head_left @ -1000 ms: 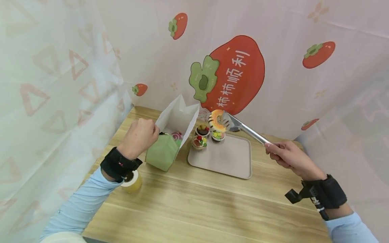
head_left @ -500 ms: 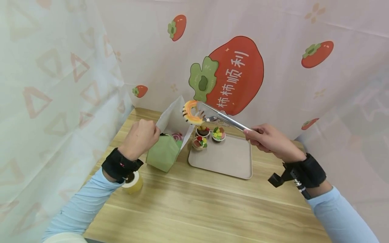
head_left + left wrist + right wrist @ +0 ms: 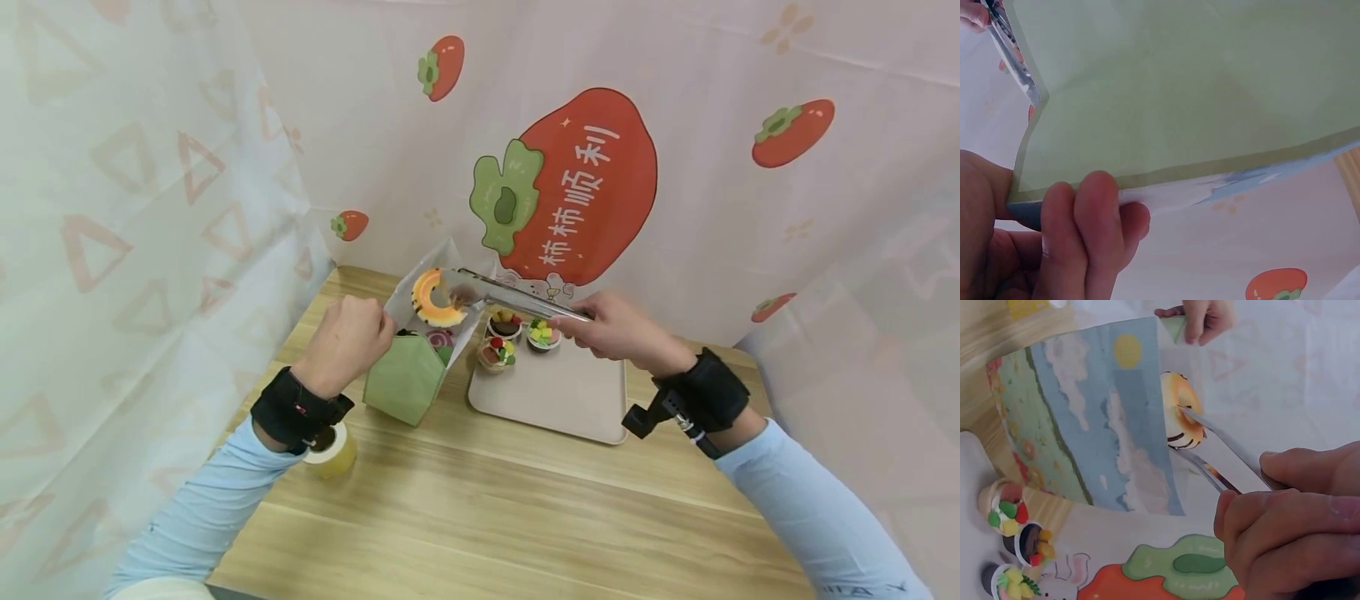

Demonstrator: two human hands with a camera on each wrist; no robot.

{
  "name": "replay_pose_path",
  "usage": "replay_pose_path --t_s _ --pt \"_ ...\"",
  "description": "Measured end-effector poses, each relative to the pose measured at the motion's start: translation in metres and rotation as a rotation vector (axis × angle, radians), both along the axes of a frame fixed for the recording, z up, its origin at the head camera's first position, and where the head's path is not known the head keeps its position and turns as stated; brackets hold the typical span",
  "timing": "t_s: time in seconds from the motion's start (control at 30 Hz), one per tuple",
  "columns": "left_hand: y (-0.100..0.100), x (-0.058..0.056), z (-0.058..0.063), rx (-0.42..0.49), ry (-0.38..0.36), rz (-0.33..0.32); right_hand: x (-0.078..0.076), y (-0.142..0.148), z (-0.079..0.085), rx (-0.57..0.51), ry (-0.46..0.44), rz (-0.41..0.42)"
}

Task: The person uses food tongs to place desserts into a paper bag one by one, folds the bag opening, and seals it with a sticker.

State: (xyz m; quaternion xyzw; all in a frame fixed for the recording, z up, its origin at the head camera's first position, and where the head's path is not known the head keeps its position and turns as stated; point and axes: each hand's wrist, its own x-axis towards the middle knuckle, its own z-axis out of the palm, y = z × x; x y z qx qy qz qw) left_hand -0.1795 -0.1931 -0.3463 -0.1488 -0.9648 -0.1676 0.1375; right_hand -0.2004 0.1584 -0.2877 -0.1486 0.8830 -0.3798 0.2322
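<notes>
My left hand (image 3: pixel 348 337) pinches the top edge of a green paper bag (image 3: pixel 405 379), fingers curled over the rim in the left wrist view. My right hand (image 3: pixel 622 333) grips metal tongs (image 3: pixel 525 300) by the handle. Between the tong tips is a ring doughnut (image 3: pixel 422 298), orange-brown with dark stripes. It overlaps the bag's open white mouth in the head view. The right wrist view shows the doughnut (image 3: pixel 1194 432) partly hidden behind the bag's printed side (image 3: pixel 1097 412). A pink swirled item (image 3: pixel 439 337) lies inside the bag.
Right of the bag, a beige tray (image 3: pixel 551 396) carries three small decorated cakes, one a fruit-topped tart (image 3: pixel 495 356), at its left end. A roll of yellow tape (image 3: pixel 339 457) stands by the left wrist on the wooden table (image 3: pixel 480 517). Printed cloth walls (image 3: pixel 675 250) surround the table.
My right hand has swung left with the tongs, bringing the doughnut from above the tray to the bag's mouth. The left hand has kept its grip on the bag in place.
</notes>
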Motion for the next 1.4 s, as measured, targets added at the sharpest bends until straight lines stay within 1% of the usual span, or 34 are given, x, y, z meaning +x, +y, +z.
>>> replay_pose_path --t_s 0.1,0.17,0.43,0.53,0.63,0.73,0.83,1.0,1.13,1.2,1.3,1.4 --pt "0.002 0.000 0.000 0.007 -0.007 0.005 -0.002 -0.012 -0.001 0.052 0.022 0.012" --pt "0.003 0.001 0.001 0.007 -0.009 0.005 -0.005 -0.020 -0.002 0.100 0.055 0.038" --pt "0.006 0.001 0.001 -0.001 -0.002 0.008 -0.022 -0.061 -0.008 0.331 0.270 0.220" --pt "0.006 0.002 0.000 -0.010 -0.004 0.005 -0.028 -0.076 -0.011 0.375 0.312 0.268" --pt "0.006 0.002 -0.001 0.001 -0.012 0.011 -0.033 -0.088 -0.012 0.409 0.347 0.313" --pt "0.004 0.002 -0.002 0.014 -0.012 0.023 -0.036 -0.095 -0.008 0.391 0.329 0.325" --pt "0.002 0.001 -0.003 0.012 -0.003 0.028 -0.039 -0.098 -0.005 0.361 0.277 0.315" --pt "0.001 0.002 -0.002 0.012 0.005 0.029 -0.040 -0.097 -0.003 0.392 0.245 0.308" --pt "0.002 0.002 -0.002 0.004 0.021 0.019 -0.041 -0.091 -0.003 0.397 0.229 0.291" --pt "0.002 0.002 -0.002 0.005 0.022 0.014 -0.040 -0.086 0.000 0.404 0.221 0.266" --pt "0.002 0.003 -0.002 0.010 0.007 0.017 -0.037 -0.075 0.009 0.402 0.219 0.228" --pt "0.002 0.003 -0.001 0.015 0.000 0.021 -0.033 -0.063 0.018 0.389 0.234 0.207"
